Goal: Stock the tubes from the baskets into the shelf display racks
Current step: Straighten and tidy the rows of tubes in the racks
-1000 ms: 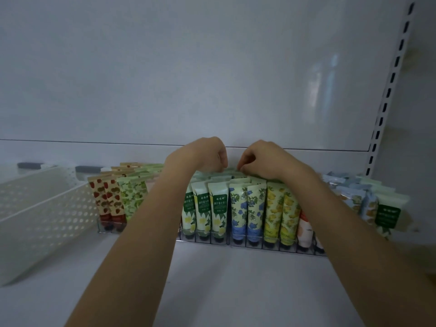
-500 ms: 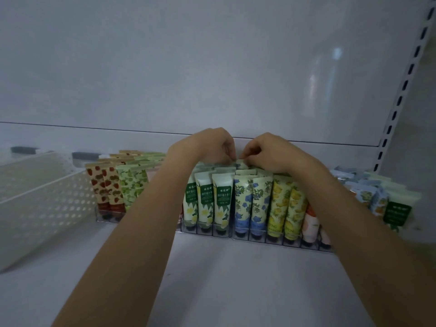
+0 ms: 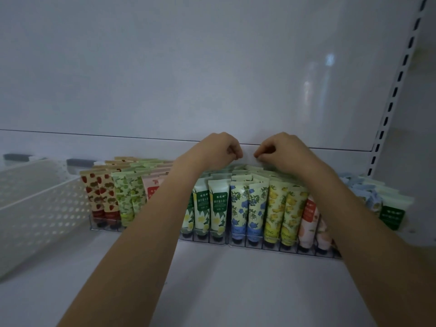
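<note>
- Left hand [image 3: 215, 149]: raised over the back rows of the middle rack, against the white back panel [image 3: 212, 67]. Its fingers are curled closed, thumb tip against the forefinger, just above the tube tops and gripping nothing that can be seen.
- Right hand [image 3: 282, 151]: level with the left hand and just beside it, with a narrow gap between the knuckles. Its fingers are likewise curled closed, and its lower fingers lie close over the crimped tube tops. Contact with them cannot be told.
- Clear plastic display rack with wire-thin dividers [image 3: 259, 245]: stands on the white shelf board [image 3: 212, 291], with its tubes upright, caps down, one behind another in lanes.
- From left to right, its lanes hold white tubes with green labels and yellow flowers [image 3: 219, 208], blue-flower tubes [image 3: 247, 208], yellow-fruit tubes [image 3: 283, 213] and peach-printed tubes [image 3: 309, 220].
- Second clear rack [image 3: 101, 228]: stands to the left, partly behind the left forearm. It holds strawberry-printed tubes [image 3: 99, 197], green-fruit tubes [image 3: 127, 199] and a pale pink tube [image 3: 153, 188].
- Loose heap of tubes at far right: pale blue tubes [image 3: 363, 187] and a dark-green-labelled tube [image 3: 391, 214], lying tilted rather than in lanes.
- White perforated plastic basket [image 3: 42, 208]: at the left edge, just beside the second rack. Its interior is out of view.
- White slotted shelf upright [image 3: 396, 90]: runs up the right side.
</note>
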A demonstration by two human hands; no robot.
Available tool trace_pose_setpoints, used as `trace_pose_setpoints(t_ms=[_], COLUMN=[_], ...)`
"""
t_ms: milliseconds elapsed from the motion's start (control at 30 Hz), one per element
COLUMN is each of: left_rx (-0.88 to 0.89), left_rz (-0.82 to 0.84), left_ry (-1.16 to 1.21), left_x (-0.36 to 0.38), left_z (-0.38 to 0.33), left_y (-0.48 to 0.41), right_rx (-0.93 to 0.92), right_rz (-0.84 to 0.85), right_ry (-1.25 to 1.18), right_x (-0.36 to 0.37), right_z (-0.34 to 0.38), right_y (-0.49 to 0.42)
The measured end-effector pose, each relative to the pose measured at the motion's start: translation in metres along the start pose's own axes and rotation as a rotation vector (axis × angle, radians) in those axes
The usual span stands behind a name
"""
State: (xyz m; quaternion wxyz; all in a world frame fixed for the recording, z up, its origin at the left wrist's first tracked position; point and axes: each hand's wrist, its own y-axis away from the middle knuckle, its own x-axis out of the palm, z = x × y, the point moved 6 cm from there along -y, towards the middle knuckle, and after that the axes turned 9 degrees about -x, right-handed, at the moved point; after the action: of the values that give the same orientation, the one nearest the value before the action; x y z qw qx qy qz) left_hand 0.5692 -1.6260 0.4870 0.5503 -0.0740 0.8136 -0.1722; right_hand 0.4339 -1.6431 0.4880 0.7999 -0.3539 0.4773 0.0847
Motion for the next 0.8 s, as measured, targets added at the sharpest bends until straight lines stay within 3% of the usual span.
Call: trace_pose_setpoints(t_ms=[333, 667, 800], left_rx=[-0.019, -0.02, -0.023], left_rz=[0.028, 0.079, 0.08], left_ry=[0.058, 0.091, 0.113], left_x=[0.012, 0.015, 0.015], left_z=[0.001, -0.003, -0.002], left_y=[-0.009, -0.008, -0.007], right_rx=[0.054, -0.012, -0.007], right_rz=[0.085, 0.001, 0.076], right_ry=[0.017, -0.082, -0.085], right_x=[0.019, 0.008, 0.016], right_z=[0.006, 0.008, 0.005], right_y=[-0.003, -0.005, -0.005])
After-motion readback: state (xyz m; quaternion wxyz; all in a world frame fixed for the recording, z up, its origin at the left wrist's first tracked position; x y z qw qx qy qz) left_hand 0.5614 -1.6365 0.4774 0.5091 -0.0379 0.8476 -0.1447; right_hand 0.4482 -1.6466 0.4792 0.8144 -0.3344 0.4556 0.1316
